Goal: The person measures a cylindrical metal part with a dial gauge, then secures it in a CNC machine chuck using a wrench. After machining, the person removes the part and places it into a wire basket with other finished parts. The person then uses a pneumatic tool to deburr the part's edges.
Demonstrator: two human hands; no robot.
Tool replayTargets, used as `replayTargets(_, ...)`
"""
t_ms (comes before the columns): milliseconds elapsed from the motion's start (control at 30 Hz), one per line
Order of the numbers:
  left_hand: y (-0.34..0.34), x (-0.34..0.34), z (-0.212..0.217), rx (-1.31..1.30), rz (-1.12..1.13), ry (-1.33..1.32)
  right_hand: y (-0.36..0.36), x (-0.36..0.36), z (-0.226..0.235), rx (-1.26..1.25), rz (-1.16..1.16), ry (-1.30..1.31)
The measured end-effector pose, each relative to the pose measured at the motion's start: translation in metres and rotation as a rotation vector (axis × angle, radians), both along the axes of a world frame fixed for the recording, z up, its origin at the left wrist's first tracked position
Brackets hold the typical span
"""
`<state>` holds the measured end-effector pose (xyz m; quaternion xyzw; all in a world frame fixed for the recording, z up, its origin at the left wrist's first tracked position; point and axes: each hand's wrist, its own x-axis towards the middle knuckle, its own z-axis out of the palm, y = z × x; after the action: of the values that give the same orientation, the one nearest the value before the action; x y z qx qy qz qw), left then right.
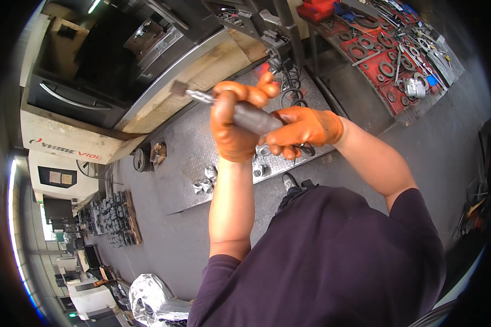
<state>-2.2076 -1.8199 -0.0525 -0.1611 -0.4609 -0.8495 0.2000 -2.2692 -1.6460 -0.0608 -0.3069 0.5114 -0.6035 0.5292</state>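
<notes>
I count: orange-gloved hands, two, left (233, 126) and right (305, 128); grey cylindrical tool (240, 113) with bristled tip, one, in both grips; small metal fittings (206, 182) on the tread-plate floor panel (202, 143), a cluster of about five; red tabletop (390, 101), one, bearing many metal rings (386, 68), too many to count exactly
</notes>
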Motion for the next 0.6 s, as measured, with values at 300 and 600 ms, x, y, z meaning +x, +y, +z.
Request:
replayTargets(300,0.012,0.01,-0.001,-0.511,0.012,-0.234,-0.01,-0.005,-0.037,-0.231,-0.156,0.476)
replayTargets(600,0.035,0.012,-0.005,-0.342,0.326,-0.493,-0.04,-0.009,-0.085,-0.381,-0.566,1.424)
